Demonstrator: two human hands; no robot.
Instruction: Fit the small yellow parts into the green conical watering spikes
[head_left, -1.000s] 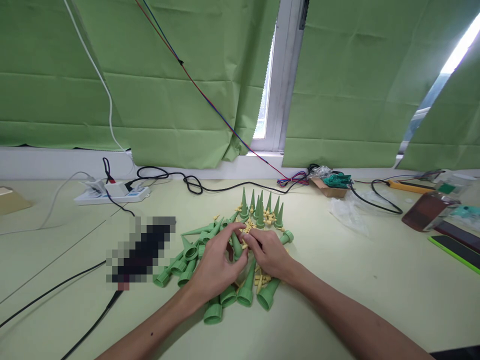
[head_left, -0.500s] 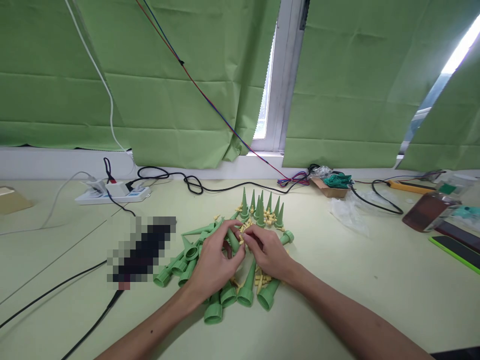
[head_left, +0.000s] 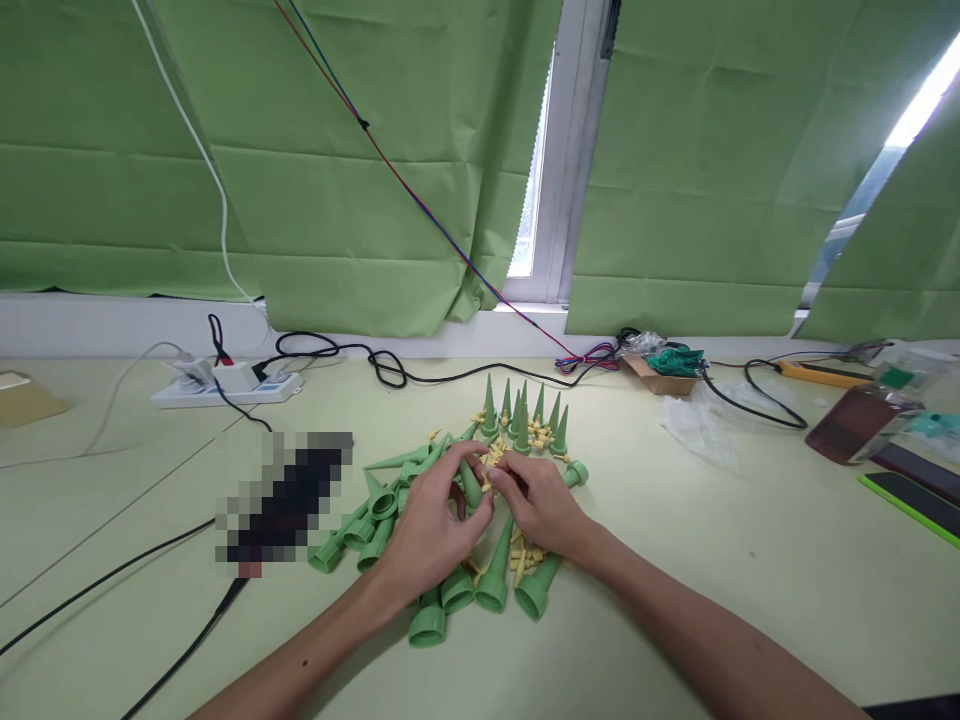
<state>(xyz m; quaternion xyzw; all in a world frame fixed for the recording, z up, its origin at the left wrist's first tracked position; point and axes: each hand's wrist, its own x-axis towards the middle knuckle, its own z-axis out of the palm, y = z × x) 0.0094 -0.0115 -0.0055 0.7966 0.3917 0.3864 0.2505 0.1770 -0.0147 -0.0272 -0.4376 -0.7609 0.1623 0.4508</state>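
Note:
My left hand (head_left: 439,510) is closed round a green plastic spike (head_left: 470,484), whose one end faces my right hand. Thumb and fingers of my right hand (head_left: 536,503) pinch at a small yellow plastic piece (head_left: 487,480) against that end; how far it sits in the spike is hidden by the fingers. Hollow green spikes (head_left: 427,622) lie in a loose heap below and left of my hands. Behind them several green spikes (head_left: 522,425) stand upright, points up. Loose yellow pieces (head_left: 527,560) are scattered among the spikes.
A power strip (head_left: 225,388) with plugs and a black cable (head_left: 450,380) run along the back of the table. A pixelated dark object (head_left: 289,500) lies at left. To the right are a small cardboard box (head_left: 660,378), clear plastic bags (head_left: 697,430), a bottle (head_left: 862,420) and a green-edged phone (head_left: 911,505).
Both hands stay almost in place, shifted only very slightly, with the green spike still in the left and the right fingers at its end.

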